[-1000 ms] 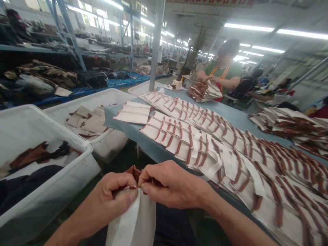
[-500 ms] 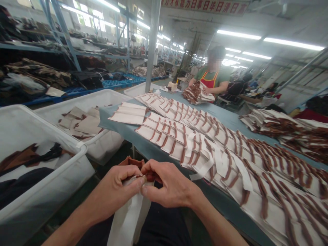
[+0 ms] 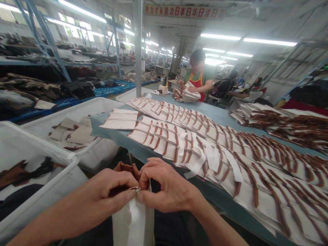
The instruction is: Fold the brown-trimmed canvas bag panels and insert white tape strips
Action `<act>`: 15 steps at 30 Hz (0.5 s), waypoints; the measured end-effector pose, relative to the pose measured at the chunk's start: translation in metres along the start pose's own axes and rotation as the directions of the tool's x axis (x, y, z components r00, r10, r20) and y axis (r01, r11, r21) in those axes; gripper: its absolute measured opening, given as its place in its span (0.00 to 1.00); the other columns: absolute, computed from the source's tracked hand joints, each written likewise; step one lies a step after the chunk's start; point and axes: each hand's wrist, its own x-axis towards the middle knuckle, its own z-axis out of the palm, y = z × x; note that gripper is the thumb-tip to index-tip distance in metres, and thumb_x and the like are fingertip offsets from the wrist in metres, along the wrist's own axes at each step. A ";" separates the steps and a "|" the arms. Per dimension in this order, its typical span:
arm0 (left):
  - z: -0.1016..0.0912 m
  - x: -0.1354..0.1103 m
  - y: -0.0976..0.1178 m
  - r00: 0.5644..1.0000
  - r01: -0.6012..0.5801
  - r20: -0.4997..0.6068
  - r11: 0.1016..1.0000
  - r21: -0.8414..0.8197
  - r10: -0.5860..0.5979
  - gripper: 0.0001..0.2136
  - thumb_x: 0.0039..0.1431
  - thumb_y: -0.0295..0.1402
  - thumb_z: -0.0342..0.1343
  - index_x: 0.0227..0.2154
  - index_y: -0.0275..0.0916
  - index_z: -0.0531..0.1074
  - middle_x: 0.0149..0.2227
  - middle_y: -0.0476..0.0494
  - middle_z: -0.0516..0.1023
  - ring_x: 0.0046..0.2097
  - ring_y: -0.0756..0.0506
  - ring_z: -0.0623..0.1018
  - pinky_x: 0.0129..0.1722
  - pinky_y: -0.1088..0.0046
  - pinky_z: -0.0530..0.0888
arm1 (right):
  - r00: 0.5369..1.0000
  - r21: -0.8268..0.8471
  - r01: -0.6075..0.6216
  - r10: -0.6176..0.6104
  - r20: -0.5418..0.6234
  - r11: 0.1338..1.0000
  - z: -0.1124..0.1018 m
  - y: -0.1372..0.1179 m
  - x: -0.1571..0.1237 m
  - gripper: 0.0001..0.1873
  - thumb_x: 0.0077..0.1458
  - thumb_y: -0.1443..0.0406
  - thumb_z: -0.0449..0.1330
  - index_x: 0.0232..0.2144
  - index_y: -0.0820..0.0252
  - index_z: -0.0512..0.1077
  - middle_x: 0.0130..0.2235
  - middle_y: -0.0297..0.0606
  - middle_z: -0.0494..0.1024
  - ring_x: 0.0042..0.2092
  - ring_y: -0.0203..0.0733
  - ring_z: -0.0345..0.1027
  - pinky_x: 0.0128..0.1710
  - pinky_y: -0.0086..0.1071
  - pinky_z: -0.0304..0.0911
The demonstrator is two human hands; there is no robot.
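Observation:
Low in the head view, both my hands pinch the upper edge of a cream fabric piece with brown trim (image 3: pixel 120 222), its top gaping like a pocket. My left hand (image 3: pixel 110 194) is closed on the edge from the left, thumb toward me. From the right, my right hand (image 3: pixel 164 186) grips the same edge, fingertips nearly touching the left ones. A white strip (image 3: pixel 136 218) hangs down the front of the piece from under my fingers. What lies right between the fingertips is too small to make out.
Rows of overlapping cream and brown pieces (image 3: pixel 164 140) cover the blue-green table (image 3: pixel 107 136), with loose white strips (image 3: pixel 212 157) on top. White bins (image 3: pixel 64 160) stand at left. Across the table a person in a red apron (image 3: pixel 196 82) holds a stack of pieces.
The camera view has turned slightly right. My hands still pinch the edge, and the fabric piece now hangs more upright with its front facing me.

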 end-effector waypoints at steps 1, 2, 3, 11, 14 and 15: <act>0.001 0.000 0.001 1.000 -0.011 0.010 1.000 0.010 0.010 0.14 0.73 0.37 0.53 0.33 0.43 0.80 0.31 0.54 0.82 0.32 0.49 0.79 0.31 0.78 0.69 | 1.000 -0.027 -0.005 0.005 -0.012 1.000 0.000 -0.001 -0.001 0.08 0.54 0.67 0.67 0.28 0.55 0.70 0.29 0.27 0.76 0.34 0.37 0.72 0.56 0.36 0.64; 0.002 0.001 0.001 1.000 -0.025 0.011 0.999 0.021 0.025 0.14 0.73 0.36 0.52 0.33 0.43 0.80 0.31 0.54 0.82 0.32 0.50 0.80 0.32 0.78 0.70 | 1.000 -0.051 -0.004 0.002 -0.028 0.999 0.001 -0.001 -0.002 0.07 0.53 0.68 0.66 0.28 0.56 0.70 0.28 0.26 0.75 0.32 0.36 0.70 0.54 0.36 0.64; 0.004 0.001 0.002 0.999 -0.042 -0.006 0.998 0.042 0.043 0.13 0.72 0.34 0.52 0.33 0.43 0.80 0.30 0.55 0.82 0.32 0.50 0.80 0.32 0.78 0.69 | 0.999 -0.070 0.002 -0.005 -0.046 0.998 0.001 -0.001 -0.002 0.06 0.51 0.68 0.65 0.28 0.56 0.70 0.27 0.26 0.74 0.30 0.36 0.68 0.52 0.36 0.64; 0.018 0.011 0.011 0.934 -0.222 -0.231 0.948 0.226 0.274 0.09 0.76 0.32 0.52 0.41 0.47 0.76 0.34 0.57 0.86 0.33 0.53 0.85 0.34 0.85 0.75 | 0.990 -0.012 -0.028 0.026 -0.141 1.000 0.004 0.007 -0.007 0.04 0.47 0.67 0.58 0.23 0.56 0.66 0.22 0.26 0.64 0.24 0.33 0.58 0.30 0.29 0.54; 0.026 0.015 0.003 0.860 -0.323 -0.260 0.863 0.388 0.439 0.15 0.81 0.37 0.44 0.42 0.47 0.75 0.33 0.54 0.86 0.31 0.51 0.84 0.33 0.85 0.77 | 0.983 0.184 -0.099 0.125 -0.133 0.978 0.002 0.010 -0.009 0.06 0.46 0.67 0.60 0.22 0.57 0.65 0.22 0.25 0.63 0.24 0.30 0.55 0.27 0.27 0.50; 0.028 0.014 -0.002 0.831 -0.350 -0.256 0.822 0.450 0.494 0.16 0.82 0.37 0.41 0.43 0.46 0.75 0.33 0.52 0.86 0.31 0.51 0.84 0.34 0.84 0.78 | 0.979 0.254 -0.146 0.177 -0.104 0.956 0.001 0.011 -0.009 0.07 0.46 0.66 0.61 0.22 0.57 0.65 0.22 0.25 0.63 0.24 0.30 0.53 0.26 0.27 0.49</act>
